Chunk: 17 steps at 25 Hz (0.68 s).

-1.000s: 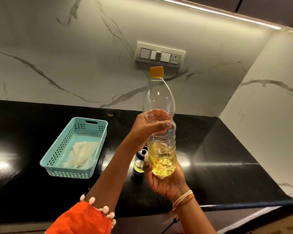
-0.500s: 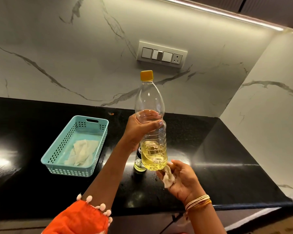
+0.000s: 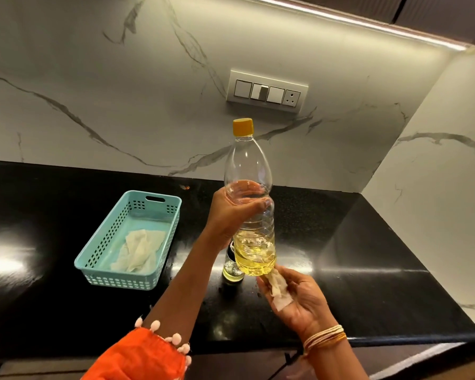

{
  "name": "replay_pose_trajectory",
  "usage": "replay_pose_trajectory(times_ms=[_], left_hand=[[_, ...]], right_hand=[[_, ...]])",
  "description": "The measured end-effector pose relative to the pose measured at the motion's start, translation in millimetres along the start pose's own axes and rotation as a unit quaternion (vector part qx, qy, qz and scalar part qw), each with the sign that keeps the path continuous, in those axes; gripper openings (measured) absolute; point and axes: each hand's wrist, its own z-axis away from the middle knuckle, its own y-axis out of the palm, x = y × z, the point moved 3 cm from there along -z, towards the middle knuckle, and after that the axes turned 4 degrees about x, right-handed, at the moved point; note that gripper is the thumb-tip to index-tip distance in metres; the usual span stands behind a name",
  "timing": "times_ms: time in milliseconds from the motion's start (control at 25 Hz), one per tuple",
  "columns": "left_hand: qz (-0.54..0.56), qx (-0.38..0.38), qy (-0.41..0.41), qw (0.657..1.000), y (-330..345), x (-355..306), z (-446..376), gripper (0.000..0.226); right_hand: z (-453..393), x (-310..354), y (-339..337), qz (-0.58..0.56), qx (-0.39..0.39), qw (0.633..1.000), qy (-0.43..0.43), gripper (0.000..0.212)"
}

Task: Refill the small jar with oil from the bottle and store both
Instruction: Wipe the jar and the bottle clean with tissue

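Observation:
My left hand (image 3: 232,212) grips the middle of a clear plastic oil bottle (image 3: 248,165) with a yellow cap, held upright above the counter. Yellow oil fills its lower part. Behind the bottle's base stands the small jar (image 3: 232,270) on the black counter (image 3: 368,256), mostly hidden, with a little oil inside. My right hand (image 3: 296,300) is just under and right of the bottle's bottom, palm up, holding a crumpled white tissue (image 3: 279,289) against its fingers.
A teal perforated basket (image 3: 93,263) with a white cloth (image 3: 140,250) inside sits left of the jar. A switch panel (image 3: 266,90) is on the marble wall behind. A marble side wall closes the counter on the right.
My right hand left the bottle's bottom and now sits beside it with the tissue showing. The bottle has come down and shifted slightly left.

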Motion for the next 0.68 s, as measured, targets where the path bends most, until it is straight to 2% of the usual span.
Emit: replay_pose_trajectory(times_ms=[120, 200, 360, 440, 480, 560, 600, 680], left_hand=[[-0.008, 0.003, -0.001, 1.000, 6, 5, -1, 0.025], [-0.027, 0.002, 0.007, 1.000, 10, 6, -2, 0.026], [-0.036, -0.008, 0.018, 0.999, 11, 10, -5, 0.029], [-0.019, -0.015, 0.006, 1.000, 11, 14, -5, 0.030], [-0.014, -0.017, -0.003, 1.000, 11, 17, -6, 0.031], [-0.013, -0.012, -0.018, 1.000, 15, 21, -7, 0.030], [-0.018, -0.002, -0.023, 1.000, 18, 23, -9, 0.030], [-0.035, 0.029, -0.032, 0.998, 24, 27, -11, 0.034]], right_hand=[[-5, 2, 7, -0.029, 0.017, 0.999, -0.005, 0.040], [-10, -5, 7, -0.015, 0.013, 1.000, -0.001, 0.042], [-6, -5, -6, 0.068, -0.012, 0.998, 0.002, 0.029], [-3, 5, -14, 0.173, -0.057, 0.983, -0.024, 0.019], [-1, 12, -16, 0.258, -0.085, 0.960, -0.065, 0.020], [0, 26, -16, 0.435, -0.130, 0.875, -0.170, 0.024], [-1, 32, -17, 0.492, -0.140, 0.832, -0.213, 0.022], [1, 38, -11, 0.536, -0.126, 0.790, -0.269, 0.010]])
